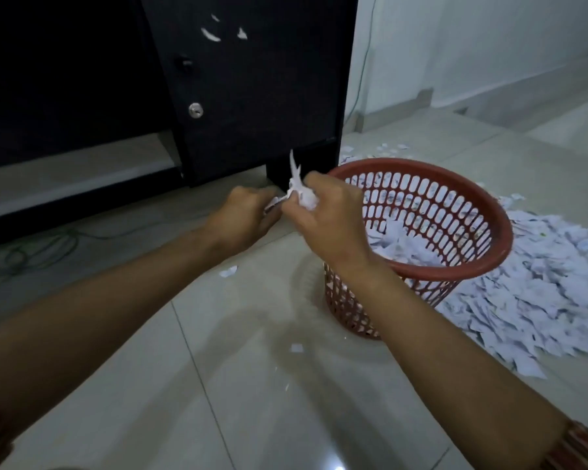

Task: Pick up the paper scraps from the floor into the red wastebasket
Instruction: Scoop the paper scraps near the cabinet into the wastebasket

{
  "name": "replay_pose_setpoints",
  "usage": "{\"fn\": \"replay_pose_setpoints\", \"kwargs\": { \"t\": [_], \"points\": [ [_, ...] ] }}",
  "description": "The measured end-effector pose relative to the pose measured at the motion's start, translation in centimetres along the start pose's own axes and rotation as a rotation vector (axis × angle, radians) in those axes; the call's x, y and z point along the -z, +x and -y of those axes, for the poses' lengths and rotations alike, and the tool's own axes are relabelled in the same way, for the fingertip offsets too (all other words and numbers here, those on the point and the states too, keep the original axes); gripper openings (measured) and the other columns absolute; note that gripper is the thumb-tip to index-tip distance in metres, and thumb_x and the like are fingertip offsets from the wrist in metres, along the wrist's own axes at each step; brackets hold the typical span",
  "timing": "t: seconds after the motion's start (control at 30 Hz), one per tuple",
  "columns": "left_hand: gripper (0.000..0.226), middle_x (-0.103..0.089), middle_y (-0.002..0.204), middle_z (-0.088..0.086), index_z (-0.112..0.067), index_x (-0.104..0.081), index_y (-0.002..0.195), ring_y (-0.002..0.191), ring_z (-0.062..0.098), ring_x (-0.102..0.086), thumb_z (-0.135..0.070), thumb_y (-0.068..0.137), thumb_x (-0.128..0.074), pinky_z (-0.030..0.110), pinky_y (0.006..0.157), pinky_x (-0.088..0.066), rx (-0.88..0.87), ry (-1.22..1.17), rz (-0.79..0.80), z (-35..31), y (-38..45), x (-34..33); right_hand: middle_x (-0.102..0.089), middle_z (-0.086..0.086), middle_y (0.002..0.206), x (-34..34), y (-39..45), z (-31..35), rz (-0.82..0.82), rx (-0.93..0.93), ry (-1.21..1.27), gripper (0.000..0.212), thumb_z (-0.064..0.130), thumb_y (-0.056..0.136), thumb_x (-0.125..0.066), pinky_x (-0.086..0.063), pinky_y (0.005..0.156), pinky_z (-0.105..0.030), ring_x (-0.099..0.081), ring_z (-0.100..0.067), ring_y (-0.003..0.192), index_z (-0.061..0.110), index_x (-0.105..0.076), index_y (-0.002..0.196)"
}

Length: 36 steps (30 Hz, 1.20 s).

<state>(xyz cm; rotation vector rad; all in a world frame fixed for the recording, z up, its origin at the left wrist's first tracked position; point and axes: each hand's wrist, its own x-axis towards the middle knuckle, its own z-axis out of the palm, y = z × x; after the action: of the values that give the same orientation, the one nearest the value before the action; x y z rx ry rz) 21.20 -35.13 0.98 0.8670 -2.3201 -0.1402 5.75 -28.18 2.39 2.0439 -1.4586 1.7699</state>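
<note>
Both hands, left (241, 217) and right (326, 218), clutch paper scraps (302, 196) beside wastebasket (462, 266).

Red lattice wastebasket (455, 212); white paper scraps (537, 293); black cabinet (252, 96); pale glossy tiled floor (252, 385); striped sleeve (581, 446).

- Overall light is dim and cool; exposure is low, colours muted.
- The dark cabinet (252, 96) reads almost black, with detail lost on its left side.
- A small bright glare spot sits on the glossy floor tiles (336, 467) at the bottom edge; softer sheen spreads across the tiles nearby.
- Soft, diffuse shadows of both arms fall on the floor beside the wastebasket (421, 232).
- The paper pile (540, 300) at right is smeared, edges indistinct.
- Wide-angle distortion bends the cabinet edges and stretches the forearms at the lower corners.
- General sharpness is low, with a compressed look.
</note>
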Motion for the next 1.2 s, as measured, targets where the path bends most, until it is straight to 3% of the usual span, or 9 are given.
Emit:
{"fn": "replay_pose_setpoints", "kwargs": {
  "t": [0.2, 0.3, 0.43, 0.53, 0.7, 0.83, 1.0, 1.13, 1.2],
  "points": [
    [0.024, -0.046, 0.069, -0.008, -0.007, -0.059, 0.08, 0.058, 0.01, -0.044, -0.024, 0.096, -0.055, 0.024, 0.056, -0.033, -0.153, 0.006, 0.075, -3.7, 5.5, -1.8, -0.058, -0.004, 0.059, 5.5, 2.2, -4.4, 0.086, -0.315, -0.202, 0.019, 0.022, 0.078, -0.066, -0.038, 0.052, -0.029, -0.051, -0.015, 0.054, 0.006, -0.062, 0.069],
    [0.027, -0.065, 0.086, -0.001, -0.005, -0.064, 0.1, 0.073, 0.013, -0.062, -0.029, 0.098, -0.053, 0.028, 0.065, -0.05, -0.087, -0.077, 0.138, -4.7, 8.1, -4.7, -0.062, -0.003, 0.066, 7.9, 2.3, -7.1, 0.258, -0.491, -0.299, 0.019, 0.024, 0.082, -0.066, -0.035, 0.055, -0.029, -0.06, -0.016, 0.066, 0.006, -0.067, 0.076],
    [0.036, -0.07, 0.09, 0.009, -0.006, -0.064, 0.098, 0.078, 0.021, -0.067, -0.038, 0.095, -0.049, 0.041, 0.072, -0.056, -0.018, -0.125, 0.117, -5.1, 10.0, -8.3, -0.054, -0.012, 0.137, 9.8, 2.2, -9.9, 0.685, -0.714, -0.512, 0.056, 0.05, 0.094, -0.053, -0.037, 0.096, -0.031, -0.048, -0.029, 0.126, 0.012, -0.052, 0.135],
    [0.038, -0.069, 0.091, 0.007, -0.007, -0.063, 0.1, 0.079, 0.021, -0.066, -0.042, 0.093, -0.048, 0.043, 0.073, -0.057, 0.06, -0.171, 0.092, -5.9, 11.0, -9.9, -0.032, -0.007, 0.156, 10.4, 1.6, -11.6, 0.906, -0.839, -0.607, 0.068, 0.063, 0.095, -0.034, -0.024, 0.114, -0.044, -0.032, -0.03, 0.14, 0.019, -0.037, 0.147],
    [0.022, -0.066, 0.102, 0.004, -0.011, -0.058, 0.104, 0.084, 0.018, -0.062, -0.03, 0.096, -0.053, 0.035, 0.072, -0.054, 0.125, -0.089, 0.191, -6.8, 11.8, -11.6, -0.057, -0.011, 0.13, 10.5, 1.5, -11.7, 0.837, -0.795, -0.556, 0.036, 0.036, 0.099, -0.049, -0.043, 0.09, -0.034, -0.055, -0.025, 0.111, 0.01, -0.059, 0.123],
    [0.042, -0.055, 0.127, 0.006, -0.018, -0.054, 0.125, 0.114, 0.024, -0.053, -0.036, 0.088, -0.063, 0.04, 0.096, -0.047, 0.196, -0.053, 0.385, -6.3, 12.3, -12.0, -0.064, -0.008, 0.108, 10.2, 1.5, -12.2, 0.824, -0.783, -0.527, 0.019, 0.027, 0.094, -0.062, -0.043, 0.069, -0.026, -0.064, -0.021, 0.088, 0.01, -0.065, 0.101],
    [0.045, -0.042, 0.141, 0.005, -0.028, -0.055, 0.128, 0.133, 0.028, -0.034, -0.039, 0.086, -0.066, 0.043, 0.109, -0.032, 0.187, 0.06, 0.394, -6.0, 12.4, -10.7, -0.053, -0.011, 0.138, 10.0, 1.7, -12.2, 0.81, -0.863, -0.526, 0.048, 0.044, 0.101, -0.042, -0.039, 0.096, -0.036, -0.051, -0.028, 0.121, 0.01, -0.052, 0.134],
    [0.014, -0.06, 0.114, 0.004, -0.015, -0.069, 0.102, 0.108, 0.02, -0.057, -0.021, 0.089, -0.067, 0.03, 0.088, -0.047, 0.134, -0.079, 0.269, -5.7, 12.6, -9.7, -0.033, -0.011, 0.153, 9.8, 1.6, -11.9, 0.89, -0.813, -0.62, 0.05, 0.045, 0.103, -0.031, -0.016, 0.115, -0.047, -0.025, -0.032, 0.142, 0.016, -0.043, 0.142],
    [0.012, -0.065, 0.105, 0.002, -0.011, -0.07, 0.09, 0.094, 0.014, -0.061, -0.022, 0.089, -0.068, 0.028, 0.081, -0.051, 0.15, -0.108, 0.26, -5.8, 12.6, -9.4, -0.039, -0.01, 0.148, 9.9, 1.8, -11.8, 0.859, -0.739, -0.679, 0.04, 0.04, 0.101, -0.044, -0.019, 0.113, -0.047, -0.03, -0.032, 0.138, 0.02, -0.05, 0.134]
  ]
}}
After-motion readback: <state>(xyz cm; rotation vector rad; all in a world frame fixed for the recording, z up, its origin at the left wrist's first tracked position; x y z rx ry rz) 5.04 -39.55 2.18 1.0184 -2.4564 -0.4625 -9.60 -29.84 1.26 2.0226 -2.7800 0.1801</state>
